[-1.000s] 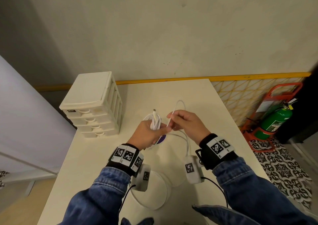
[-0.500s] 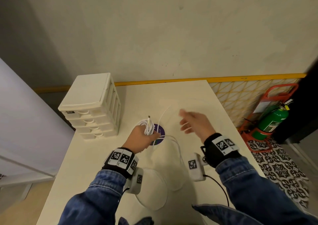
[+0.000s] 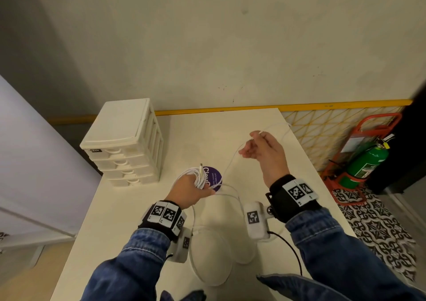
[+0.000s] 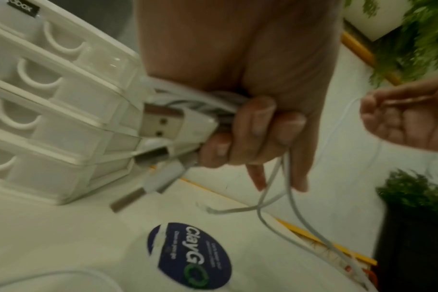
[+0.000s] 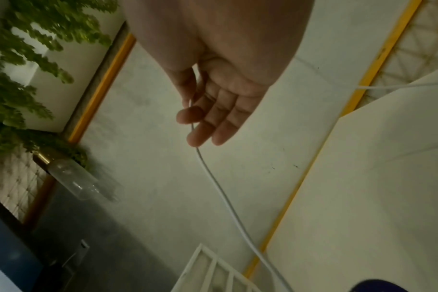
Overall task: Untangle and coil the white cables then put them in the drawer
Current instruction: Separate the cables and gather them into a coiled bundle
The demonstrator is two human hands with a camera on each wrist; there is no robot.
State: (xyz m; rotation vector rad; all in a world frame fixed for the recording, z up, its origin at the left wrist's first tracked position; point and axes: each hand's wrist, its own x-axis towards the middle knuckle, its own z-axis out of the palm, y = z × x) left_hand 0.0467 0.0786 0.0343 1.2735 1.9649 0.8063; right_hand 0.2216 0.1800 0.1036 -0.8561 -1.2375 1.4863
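My left hand (image 3: 192,191) grips a bundle of coiled white cable (image 3: 200,176) just above the table, beside a purple round sticker (image 3: 215,176). In the left wrist view, USB plugs (image 4: 170,126) stick out of that fist and loose strands (image 4: 278,189) hang below it. My right hand (image 3: 261,147) is raised to the right, apart from the left. It pinches a thin white strand (image 5: 225,197) lightly between thumb and forefinger, the other fingers nearly straight. The strand (image 3: 230,164) runs down to the left hand. The white drawer unit (image 3: 124,144) stands at the table's left, its drawers closed.
More white cable lies in loose loops (image 3: 193,261) on the white table (image 3: 129,220) near the front edge. A wall runs behind the table. To the right, off the table, a green fire extinguisher (image 3: 366,162) stands in a red frame on the floor.
My right hand has left the left hand and moved up and to the right, drawing a strand out. The left hand has sunk slightly with the bundle.
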